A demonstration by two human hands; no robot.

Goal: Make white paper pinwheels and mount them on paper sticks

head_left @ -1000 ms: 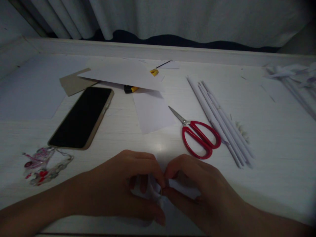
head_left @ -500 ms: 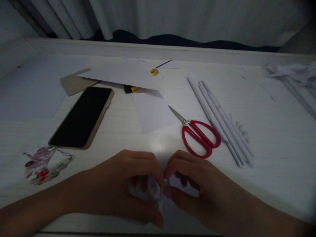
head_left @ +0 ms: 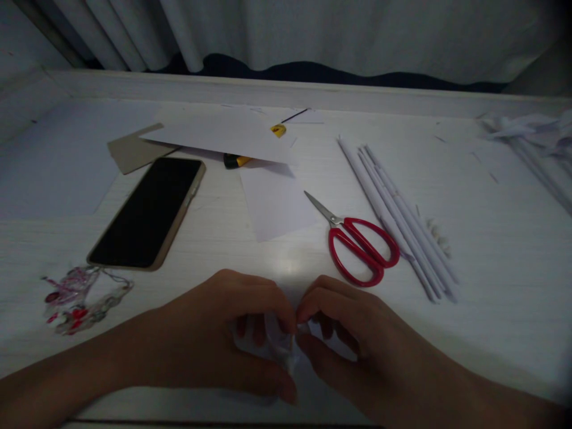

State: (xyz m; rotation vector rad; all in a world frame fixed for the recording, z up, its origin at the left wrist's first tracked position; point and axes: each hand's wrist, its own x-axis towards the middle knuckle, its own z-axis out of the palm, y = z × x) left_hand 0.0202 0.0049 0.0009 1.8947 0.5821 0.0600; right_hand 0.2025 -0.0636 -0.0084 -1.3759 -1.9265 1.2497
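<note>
Both of my hands rest near the front edge of the white table [head_left: 491,250], fingertips meeting over a small crumpled piece of white paper [head_left: 279,342]. My left hand [head_left: 223,333] curls around the paper's left side, thumb below and fingers on top. My right hand [head_left: 344,333] pinches the paper's right side between thumb and forefinger. Most of the paper is hidden under my fingers.
Red-handled scissors [head_left: 361,244] lie just beyond my right hand, beside several rolled white paper tubes [head_left: 397,214]. A dark phone [head_left: 149,208] lies at the left, a beaded trinket [head_left: 75,298] below it. White sheets [head_left: 272,196], brown card [head_left: 131,149] and a yellow-black object [head_left: 236,159] sit further back.
My fingers have shifted slightly on the crumpled paper, the right fingers curling in closer. Nothing else on the table has moved.
</note>
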